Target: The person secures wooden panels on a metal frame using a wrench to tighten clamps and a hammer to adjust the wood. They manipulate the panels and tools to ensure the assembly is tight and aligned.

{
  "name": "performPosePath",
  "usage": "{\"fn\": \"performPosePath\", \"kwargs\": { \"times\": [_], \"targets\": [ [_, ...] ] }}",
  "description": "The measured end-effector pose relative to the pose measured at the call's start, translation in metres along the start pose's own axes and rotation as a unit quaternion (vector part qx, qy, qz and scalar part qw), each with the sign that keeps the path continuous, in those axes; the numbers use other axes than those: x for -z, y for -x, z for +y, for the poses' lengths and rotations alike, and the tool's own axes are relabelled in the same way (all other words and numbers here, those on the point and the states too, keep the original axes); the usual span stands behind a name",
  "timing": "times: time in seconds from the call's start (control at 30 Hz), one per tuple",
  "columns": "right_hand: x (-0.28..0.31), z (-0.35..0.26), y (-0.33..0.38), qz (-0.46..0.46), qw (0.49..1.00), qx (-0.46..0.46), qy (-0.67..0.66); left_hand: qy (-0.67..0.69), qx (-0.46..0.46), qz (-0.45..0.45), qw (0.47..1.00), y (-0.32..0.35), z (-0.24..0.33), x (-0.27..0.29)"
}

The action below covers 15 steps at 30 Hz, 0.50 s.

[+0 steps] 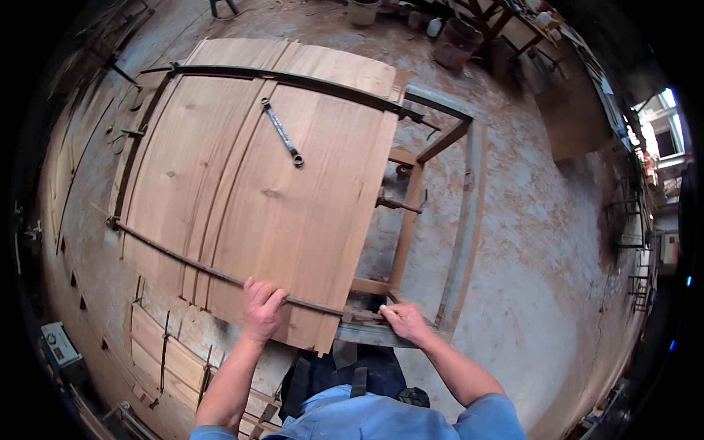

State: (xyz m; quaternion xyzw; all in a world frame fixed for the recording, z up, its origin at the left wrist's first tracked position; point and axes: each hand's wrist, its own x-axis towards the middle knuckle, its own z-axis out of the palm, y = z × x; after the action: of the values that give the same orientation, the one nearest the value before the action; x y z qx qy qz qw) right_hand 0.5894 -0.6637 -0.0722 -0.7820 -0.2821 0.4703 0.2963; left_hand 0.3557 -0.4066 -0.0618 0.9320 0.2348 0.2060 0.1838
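Note:
Wide pale wooden boards form a panel (293, 227) in front of me, lying on a rectangular frame stand (462, 227). Across the panel's near end runs a long metal bar clamp (183, 257). My left hand (264, 309) is closed around its bar near the panel's front edge. To the right, my right hand (405, 323) is closed at the clamp's screw end, just past the panel's edge; its fingers partly hide the handle. A double-ended ring spanner (282, 133) rests on the boards toward the far side.
Another bar clamp (334, 91) crosses the panel's far end, and a clamp screw handle (401, 206) juts from its right side. More clamped boards (150, 341) lie at lower left. Buckets (456, 42) and a cluttered bench stand at the back right.

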Motion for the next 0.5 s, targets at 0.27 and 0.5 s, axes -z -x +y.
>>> {"fn": "performPosePath", "kwargs": {
  "times": [0.27,0.5],
  "targets": [
    [0.037,-0.020,0.007,-0.036,0.996,0.011,0.075,-0.001,-0.017,0.000,1.000,0.001,0.003,0.001],
    [0.169,-0.015,-0.093,0.179,0.972,0.038,-0.149,0.007,0.040,-0.006,0.999,-0.009,0.016,-0.002]
  ]
}}
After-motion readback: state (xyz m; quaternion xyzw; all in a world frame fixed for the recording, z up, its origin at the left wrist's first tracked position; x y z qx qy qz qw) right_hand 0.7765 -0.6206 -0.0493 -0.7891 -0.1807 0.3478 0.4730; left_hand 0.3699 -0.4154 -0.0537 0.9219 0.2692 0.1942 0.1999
